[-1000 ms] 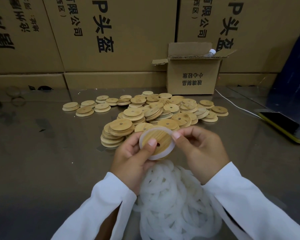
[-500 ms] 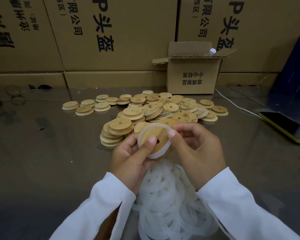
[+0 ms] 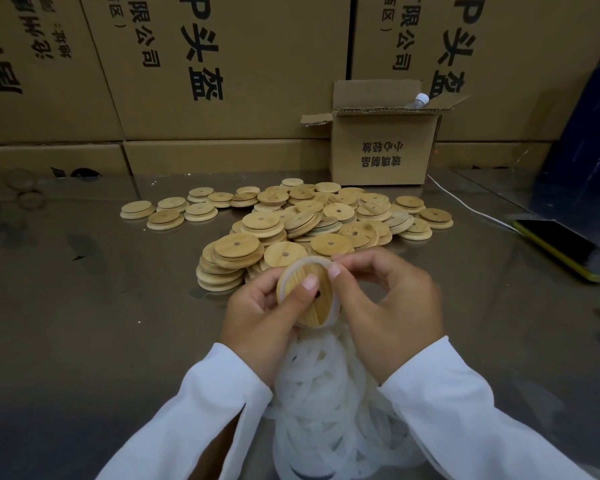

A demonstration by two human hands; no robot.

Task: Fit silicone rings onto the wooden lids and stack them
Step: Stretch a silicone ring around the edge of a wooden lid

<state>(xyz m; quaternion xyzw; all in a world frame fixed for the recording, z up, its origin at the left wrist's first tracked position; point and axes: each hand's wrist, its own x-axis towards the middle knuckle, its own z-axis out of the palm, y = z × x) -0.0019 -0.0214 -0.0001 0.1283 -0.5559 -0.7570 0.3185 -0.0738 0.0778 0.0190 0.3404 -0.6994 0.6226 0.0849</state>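
A round wooden lid (image 3: 314, 299) with a small centre hole is held up over the table, tilted toward me. A white silicone ring (image 3: 310, 262) runs round its rim. My left hand (image 3: 262, 313) grips the lid from the left, thumb pressed on its face. My right hand (image 3: 388, 306) pinches the ring at the lid's upper right edge. Beneath my wrists lies a heap of loose white silicone rings (image 3: 326, 403). Beyond the hands spreads a pile of bare wooden lids (image 3: 312, 220), some in short stacks (image 3: 222, 268).
The metal table (image 3: 84, 323) is backed by a wall of large printed cartons (image 3: 222, 64). A small open cardboard box (image 3: 383, 147) with a bottle inside stands at the back right. A phone (image 3: 568, 247) with a white cable (image 3: 465, 202) lies at the right edge.
The lid has turned in my hands and tilted more edge-on. My right fingers have worked along the ring at the upper rim. The hands rose slightly toward the pile.
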